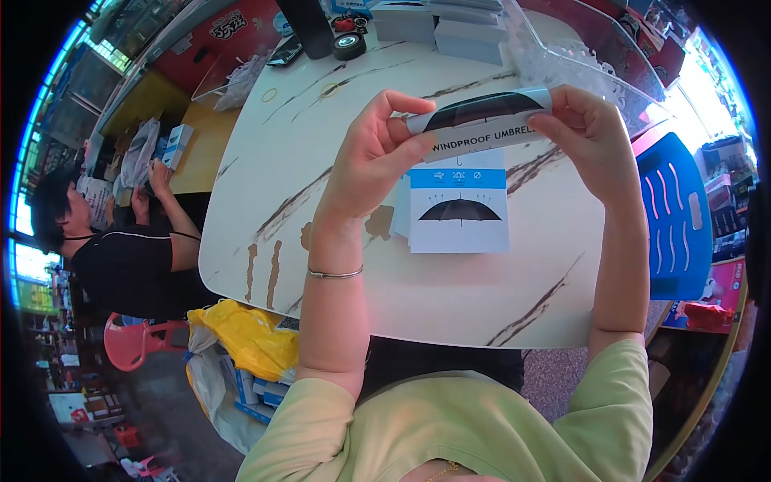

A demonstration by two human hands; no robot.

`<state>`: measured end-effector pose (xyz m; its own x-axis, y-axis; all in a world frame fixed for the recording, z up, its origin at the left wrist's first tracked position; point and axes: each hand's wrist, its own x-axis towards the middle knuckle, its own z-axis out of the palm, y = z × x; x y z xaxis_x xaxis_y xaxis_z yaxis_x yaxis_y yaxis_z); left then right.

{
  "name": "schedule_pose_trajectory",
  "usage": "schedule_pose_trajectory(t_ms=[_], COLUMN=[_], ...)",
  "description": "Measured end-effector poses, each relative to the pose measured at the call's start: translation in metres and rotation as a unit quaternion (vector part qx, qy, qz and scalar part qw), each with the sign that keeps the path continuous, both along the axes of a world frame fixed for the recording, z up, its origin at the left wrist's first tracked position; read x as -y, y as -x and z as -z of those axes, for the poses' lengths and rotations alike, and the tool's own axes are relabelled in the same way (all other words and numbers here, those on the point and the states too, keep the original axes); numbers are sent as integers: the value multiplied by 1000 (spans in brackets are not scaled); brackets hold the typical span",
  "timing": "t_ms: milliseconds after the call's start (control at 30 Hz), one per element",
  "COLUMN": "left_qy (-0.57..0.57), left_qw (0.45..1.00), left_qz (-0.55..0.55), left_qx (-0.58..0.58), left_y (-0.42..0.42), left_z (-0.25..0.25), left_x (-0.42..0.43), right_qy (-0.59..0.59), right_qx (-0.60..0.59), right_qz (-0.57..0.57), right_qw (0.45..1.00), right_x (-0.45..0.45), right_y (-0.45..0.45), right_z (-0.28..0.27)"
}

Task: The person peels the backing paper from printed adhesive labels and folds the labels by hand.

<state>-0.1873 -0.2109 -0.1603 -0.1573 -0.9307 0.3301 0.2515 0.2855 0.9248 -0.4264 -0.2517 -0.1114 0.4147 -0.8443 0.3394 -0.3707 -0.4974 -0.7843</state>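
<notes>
Between my two hands is a white paper sheet point(482, 138) marked "WINDPROOF UMBREL…", bent into a curve with part of a black umbrella picture on top. My left hand point(384, 157) pinches its left end between thumb and fingers. At the right end, my right hand point(585, 145) grips it the same way. Just below the held sheet, a stack of printed sheets point(459, 233) lies on the marbled table point(530, 265), its top one showing a blue band and a black umbrella. More paper edges stick out at the stack's left side.
White stacks point(470, 40), a black cylinder point(305, 28), a tape roll point(348, 46) and a phone point(285, 51) stand or lie at the back. A clear bin point(594, 68) is back right, beside a blue chair point(679, 221). Another person point(120, 257) sits left, near yellow bags point(245, 337).
</notes>
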Motion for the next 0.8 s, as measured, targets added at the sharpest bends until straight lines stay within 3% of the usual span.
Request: schedule_pose_trajectory(t_ms=[800], left_qy=[-4], left_qw=[1000], left_qz=[-6], left_qx=[-16], left_y=[3], left_z=[-1], left_x=[0], right_qy=[-1], right_qx=[17], right_qz=[-15], right_qw=[1000], right_x=[1], right_y=[-1], right_z=[2])
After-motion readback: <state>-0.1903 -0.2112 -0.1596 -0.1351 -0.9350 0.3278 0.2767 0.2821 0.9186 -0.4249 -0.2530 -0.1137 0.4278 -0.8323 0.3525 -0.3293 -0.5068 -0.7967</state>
